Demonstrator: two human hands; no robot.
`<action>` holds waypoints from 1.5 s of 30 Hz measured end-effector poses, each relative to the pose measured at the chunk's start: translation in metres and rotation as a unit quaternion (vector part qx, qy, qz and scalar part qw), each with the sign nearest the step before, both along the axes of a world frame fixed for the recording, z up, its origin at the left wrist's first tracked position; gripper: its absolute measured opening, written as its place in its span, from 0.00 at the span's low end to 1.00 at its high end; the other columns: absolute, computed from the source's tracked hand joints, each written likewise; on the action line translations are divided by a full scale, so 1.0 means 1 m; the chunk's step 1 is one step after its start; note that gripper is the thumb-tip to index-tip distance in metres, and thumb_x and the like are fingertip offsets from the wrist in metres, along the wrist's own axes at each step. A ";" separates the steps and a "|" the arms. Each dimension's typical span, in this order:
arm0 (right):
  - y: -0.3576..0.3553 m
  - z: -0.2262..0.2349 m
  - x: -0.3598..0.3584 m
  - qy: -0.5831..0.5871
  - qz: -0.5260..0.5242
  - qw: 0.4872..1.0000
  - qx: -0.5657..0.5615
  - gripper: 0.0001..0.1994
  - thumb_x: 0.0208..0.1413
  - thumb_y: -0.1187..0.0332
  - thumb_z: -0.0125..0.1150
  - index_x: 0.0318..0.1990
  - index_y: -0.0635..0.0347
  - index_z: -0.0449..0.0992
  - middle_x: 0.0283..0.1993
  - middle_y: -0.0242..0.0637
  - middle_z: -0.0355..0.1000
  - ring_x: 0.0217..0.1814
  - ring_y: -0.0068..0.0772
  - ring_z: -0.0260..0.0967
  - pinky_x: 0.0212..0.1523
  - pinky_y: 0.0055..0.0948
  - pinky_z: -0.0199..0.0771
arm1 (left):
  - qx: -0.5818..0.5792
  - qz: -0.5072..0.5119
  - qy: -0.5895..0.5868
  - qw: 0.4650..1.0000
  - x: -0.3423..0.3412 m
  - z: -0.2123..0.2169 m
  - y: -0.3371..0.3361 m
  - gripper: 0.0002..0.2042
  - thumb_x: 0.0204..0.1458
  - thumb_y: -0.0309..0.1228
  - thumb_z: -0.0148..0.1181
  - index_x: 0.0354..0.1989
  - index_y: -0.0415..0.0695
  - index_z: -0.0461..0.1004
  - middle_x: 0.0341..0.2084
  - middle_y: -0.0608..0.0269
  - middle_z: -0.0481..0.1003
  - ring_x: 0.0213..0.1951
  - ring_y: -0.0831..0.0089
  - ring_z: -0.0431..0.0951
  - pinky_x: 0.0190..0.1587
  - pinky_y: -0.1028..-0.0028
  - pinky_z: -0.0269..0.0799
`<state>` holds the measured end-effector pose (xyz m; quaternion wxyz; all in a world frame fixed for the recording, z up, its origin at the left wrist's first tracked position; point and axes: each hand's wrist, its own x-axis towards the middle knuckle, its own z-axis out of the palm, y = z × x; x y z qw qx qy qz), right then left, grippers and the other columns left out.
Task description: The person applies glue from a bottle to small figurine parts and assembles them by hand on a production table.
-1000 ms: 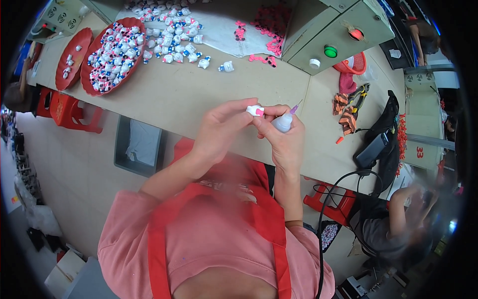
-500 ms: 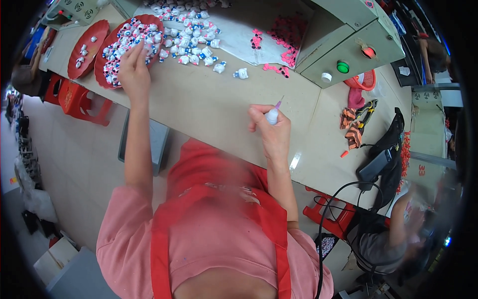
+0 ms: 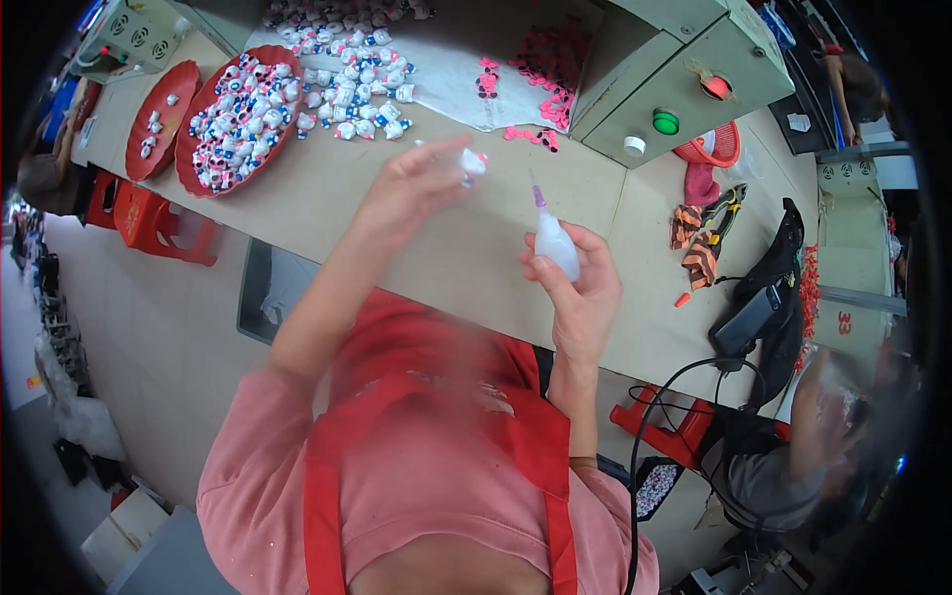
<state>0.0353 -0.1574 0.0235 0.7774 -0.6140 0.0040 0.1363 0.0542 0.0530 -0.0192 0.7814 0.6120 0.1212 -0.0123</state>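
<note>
Clearly, a small white figurine [image 3: 474,162] is pinched at the fingertips of my left grip [image 3: 412,190], both blurred, above the worktop [image 3: 466,260] and well to the right of the heaped red tray [image 3: 183,169]. Farther right of that tray, my right grip [image 3: 585,283] is wrapped around a squeeze bottle [image 3: 557,251], its purple needle tip [image 3: 539,196] pointing away from me. Loose white figurines [image 3: 357,89] lie just right of the tray, pink pieces [image 3: 550,79] farther right; a shallower-filled red tray [image 3: 136,134] sits just left of it.

With my left hand [image 3: 402,198] I hold one small white figure [image 3: 473,164], a little blurred; my right hand [image 3: 587,297] holds a white bottle [image 3: 557,250] with a purple tip [image 3: 539,196].
</note>
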 end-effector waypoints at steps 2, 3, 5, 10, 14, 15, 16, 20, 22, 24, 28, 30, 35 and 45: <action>0.000 0.009 -0.006 -0.053 -0.026 0.998 -0.032 0.14 0.46 0.78 0.59 0.42 0.67 0.68 0.35 0.36 0.69 0.35 0.23 0.67 0.37 0.22 0.69 | -0.268 -0.021 0.037 0.963 -0.020 0.015 -0.014 0.17 0.51 0.21 0.52 0.51 0.37 0.67 0.42 0.58 0.73 0.42 0.74 0.74 0.42 0.76 0.72; -0.002 0.014 -0.010 -0.107 -0.048 0.991 -0.068 0.13 0.46 0.77 0.57 0.42 0.68 0.68 0.34 0.38 0.68 0.32 0.24 0.66 0.36 0.23 0.70 | -0.287 -0.022 0.020 0.957 -0.028 0.024 -0.024 0.18 0.50 0.19 0.53 0.52 0.36 0.66 0.40 0.57 0.74 0.42 0.74 0.74 0.43 0.77 0.71; -0.002 0.019 -0.019 -0.173 -0.085 0.976 -0.101 0.13 0.45 0.75 0.58 0.40 0.68 0.69 0.34 0.37 0.68 0.31 0.23 0.65 0.35 0.21 0.68 | -0.308 -0.022 0.005 0.951 -0.039 0.035 -0.037 0.20 0.49 0.18 0.54 0.53 0.35 0.65 0.39 0.57 0.74 0.41 0.74 0.74 0.44 0.77 0.71; -0.004 0.019 -0.028 -0.313 -0.124 0.928 -0.160 0.12 0.45 0.70 0.61 0.37 0.67 0.70 0.32 0.35 0.69 0.29 0.19 0.63 0.31 0.17 0.63 | -0.126 0.016 -0.047 0.991 -0.049 0.046 -0.047 0.21 0.46 0.15 0.55 0.52 0.33 0.66 0.41 0.55 0.73 0.41 0.75 0.74 0.44 0.78 0.70; -0.002 0.021 -0.031 -0.296 -0.125 0.931 -0.172 0.13 0.46 0.69 0.61 0.37 0.67 0.70 0.31 0.33 0.69 0.27 0.18 0.63 0.28 0.16 0.62 | -0.108 0.025 -0.059 0.992 -0.053 0.048 -0.047 0.19 0.46 0.18 0.57 0.50 0.35 0.68 0.37 0.59 0.75 0.39 0.77 0.75 0.44 0.78 0.70; -0.002 0.020 -0.031 -0.291 -0.126 0.933 -0.168 0.12 0.46 0.69 0.61 0.36 0.67 0.70 0.30 0.33 0.69 0.26 0.17 0.62 0.27 0.15 0.61 | -0.107 0.025 -0.060 0.992 -0.054 0.049 -0.047 0.19 0.46 0.18 0.57 0.50 0.35 0.68 0.36 0.60 0.76 0.38 0.77 0.75 0.44 0.78 0.70; -0.002 0.020 -0.030 -0.287 -0.127 0.936 -0.163 0.12 0.46 0.70 0.61 0.36 0.67 0.71 0.30 0.33 0.69 0.26 0.17 0.62 0.26 0.15 0.61 | -0.105 0.024 -0.060 0.992 -0.054 0.050 -0.047 0.19 0.46 0.18 0.57 0.50 0.35 0.68 0.35 0.60 0.76 0.38 0.77 0.75 0.44 0.78 0.70; -0.003 0.020 -0.029 -0.283 -0.121 0.937 -0.163 0.11 0.46 0.70 0.61 0.36 0.67 0.71 0.30 0.33 0.69 0.26 0.17 0.62 0.27 0.15 0.61 | -0.089 0.013 -0.054 0.994 -0.055 0.051 -0.047 0.18 0.46 0.18 0.58 0.49 0.35 0.69 0.37 0.61 0.75 0.38 0.78 0.74 0.43 0.79 0.70; -0.004 0.020 -0.026 -0.323 -0.108 0.926 -0.161 0.10 0.40 0.79 0.59 0.35 0.66 0.71 0.27 0.37 0.73 0.23 0.20 0.69 0.25 0.17 0.67 | -0.065 0.006 -0.064 0.996 -0.055 0.052 -0.048 0.18 0.46 0.17 0.57 0.48 0.35 0.70 0.38 0.61 0.74 0.39 0.79 0.73 0.42 0.79 0.69; -0.005 0.024 -0.023 -0.332 -0.095 0.923 -0.172 0.10 0.40 0.79 0.59 0.34 0.66 0.72 0.26 0.37 0.73 0.23 0.20 0.69 0.25 0.16 0.67 | -0.055 0.007 -0.069 0.996 -0.055 0.052 -0.047 0.18 0.46 0.15 0.56 0.49 0.34 0.69 0.40 0.58 0.74 0.40 0.76 0.74 0.44 0.78 0.70; -0.007 0.030 -0.023 -0.339 -0.074 0.918 -0.193 0.10 0.40 0.79 0.59 0.34 0.66 0.72 0.26 0.37 0.74 0.23 0.21 0.70 0.25 0.17 0.67 | -0.037 0.020 -0.088 0.995 -0.054 0.053 -0.046 0.19 0.46 0.13 0.55 0.49 0.33 0.68 0.42 0.53 0.73 0.42 0.73 0.74 0.46 0.76 0.71; -0.008 0.030 -0.024 -0.324 -0.083 0.924 -0.185 0.10 0.40 0.79 0.59 0.34 0.66 0.72 0.26 0.37 0.74 0.24 0.21 0.70 0.25 0.17 0.68 | -0.054 0.018 -0.070 0.996 -0.054 0.056 -0.046 0.18 0.46 0.15 0.55 0.49 0.33 0.69 0.41 0.55 0.74 0.41 0.74 0.75 0.45 0.77 0.70; -0.009 0.027 -0.024 -0.313 -0.096 0.928 -0.178 0.09 0.40 0.78 0.59 0.33 0.66 0.71 0.27 0.38 0.74 0.25 0.21 0.71 0.26 0.17 0.68 | -0.100 0.002 -0.031 0.994 -0.052 0.051 -0.043 0.18 0.46 0.17 0.56 0.48 0.33 0.69 0.40 0.55 0.74 0.40 0.71 0.76 0.45 0.75 0.70; -0.010 0.027 -0.025 -0.275 -0.115 0.938 -0.177 0.11 0.46 0.68 0.61 0.34 0.66 0.71 0.29 0.32 0.69 0.25 0.15 0.61 0.26 0.14 0.59 | -0.199 -0.007 -0.013 0.980 -0.050 0.050 -0.041 0.17 0.47 0.18 0.56 0.48 0.33 0.69 0.38 0.55 0.75 0.40 0.67 0.76 0.46 0.73 0.70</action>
